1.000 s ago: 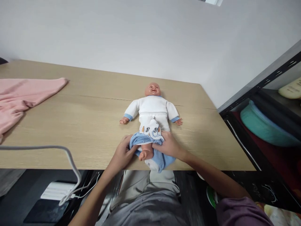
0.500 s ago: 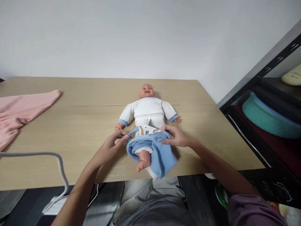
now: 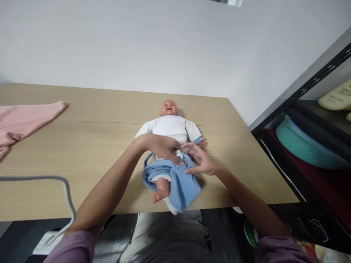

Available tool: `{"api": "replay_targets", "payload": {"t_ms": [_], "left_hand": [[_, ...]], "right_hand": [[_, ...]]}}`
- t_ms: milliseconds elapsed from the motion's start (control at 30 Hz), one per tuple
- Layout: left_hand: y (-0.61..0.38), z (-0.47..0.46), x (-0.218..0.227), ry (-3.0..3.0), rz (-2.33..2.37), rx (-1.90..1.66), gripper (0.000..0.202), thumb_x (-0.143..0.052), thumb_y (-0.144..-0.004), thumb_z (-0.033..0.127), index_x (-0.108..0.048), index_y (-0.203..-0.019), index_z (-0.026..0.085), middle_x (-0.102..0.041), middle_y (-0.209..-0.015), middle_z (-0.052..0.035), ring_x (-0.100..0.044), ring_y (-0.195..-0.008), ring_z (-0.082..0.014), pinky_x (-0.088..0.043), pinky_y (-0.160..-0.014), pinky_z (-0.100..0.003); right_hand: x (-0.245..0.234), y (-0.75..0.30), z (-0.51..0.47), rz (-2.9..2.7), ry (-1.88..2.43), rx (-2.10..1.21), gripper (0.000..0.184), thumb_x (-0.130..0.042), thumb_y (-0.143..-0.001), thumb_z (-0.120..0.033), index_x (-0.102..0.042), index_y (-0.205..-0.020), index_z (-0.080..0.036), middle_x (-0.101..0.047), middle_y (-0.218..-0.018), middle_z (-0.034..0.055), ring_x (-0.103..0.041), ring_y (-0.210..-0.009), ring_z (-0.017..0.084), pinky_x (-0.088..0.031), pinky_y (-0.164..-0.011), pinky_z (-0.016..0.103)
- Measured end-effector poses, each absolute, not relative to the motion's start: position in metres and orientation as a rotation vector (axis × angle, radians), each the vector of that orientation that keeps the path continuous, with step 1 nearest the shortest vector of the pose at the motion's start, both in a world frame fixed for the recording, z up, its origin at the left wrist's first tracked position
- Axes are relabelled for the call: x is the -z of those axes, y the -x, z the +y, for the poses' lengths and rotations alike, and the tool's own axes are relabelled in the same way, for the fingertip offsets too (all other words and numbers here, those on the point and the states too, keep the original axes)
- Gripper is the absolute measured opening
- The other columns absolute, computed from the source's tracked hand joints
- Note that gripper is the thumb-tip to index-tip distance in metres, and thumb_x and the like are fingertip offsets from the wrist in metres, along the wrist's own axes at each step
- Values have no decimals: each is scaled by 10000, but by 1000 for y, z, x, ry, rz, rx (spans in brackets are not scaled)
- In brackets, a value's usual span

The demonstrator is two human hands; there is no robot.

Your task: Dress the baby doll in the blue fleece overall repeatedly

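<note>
A baby doll (image 3: 169, 126) in a white top lies on its back on the wooden table (image 3: 95, 153), head away from me. Blue terry trousers (image 3: 181, 182) are bunched around its legs, and one bare foot sticks out toward me. My left hand (image 3: 161, 146) reaches across the doll's belly, fingers curled and pinching the upper edge of the blue trousers at the waist. My right hand (image 3: 201, 160) sits at the doll's right hip, fingers bent against the same blue cloth.
A pink cloth (image 3: 24, 118) lies at the table's far left. A grey cable (image 3: 49, 182) loops over the near left edge. A black metal shelf (image 3: 307, 120) with a teal basin (image 3: 307, 144) stands to the right.
My left hand has moved from the doll's left side up over its belly onto the waistband. The elephant-print patch is now covered. My right hand stayed at the hip.
</note>
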State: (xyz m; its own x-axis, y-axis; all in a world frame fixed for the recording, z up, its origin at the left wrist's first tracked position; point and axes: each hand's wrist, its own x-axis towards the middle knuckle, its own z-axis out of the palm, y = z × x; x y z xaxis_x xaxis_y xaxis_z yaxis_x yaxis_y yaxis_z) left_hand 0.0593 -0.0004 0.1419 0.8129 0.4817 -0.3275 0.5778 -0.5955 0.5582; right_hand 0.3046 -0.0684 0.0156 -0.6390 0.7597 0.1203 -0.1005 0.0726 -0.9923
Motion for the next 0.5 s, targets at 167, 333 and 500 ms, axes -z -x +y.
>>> {"api": "replay_targets", "payload": {"t_ms": [167,333,500], "left_hand": [[-53,15,-140,-2173,479,7,432,-896,-823,573,-708,-968,212,-621,-797,24,-558,-723,-171,-403,-643,-285],[-47,14,-118,-1856,246,-137,487,-958,-786,467,-761,-1161,226,-753,-1025,-53,-686,-899,-229,-542,-763,-309],[-51,25,-87,-1631,191,-100,496,-984,-773,492,-770,-1134,227,-776,-1061,-56,-722,-915,-221,-583,-763,-289]], "right_hand": [[-23,-307,-72,-1683,774,-1650,826,-1044,-780,-433,-466,-1360,-323,-627,-1245,11,-654,-1151,186,-543,-989,316],[-28,-311,-76,-1810,813,-1611,521,-846,-972,-571,-661,-1305,-217,-679,-1182,47,-654,-1079,199,-534,-960,322],[-25,-315,-83,-1538,693,-1625,534,-917,-868,-629,-584,-1026,-243,-498,-822,-61,-477,-690,117,-440,-634,220]]}}
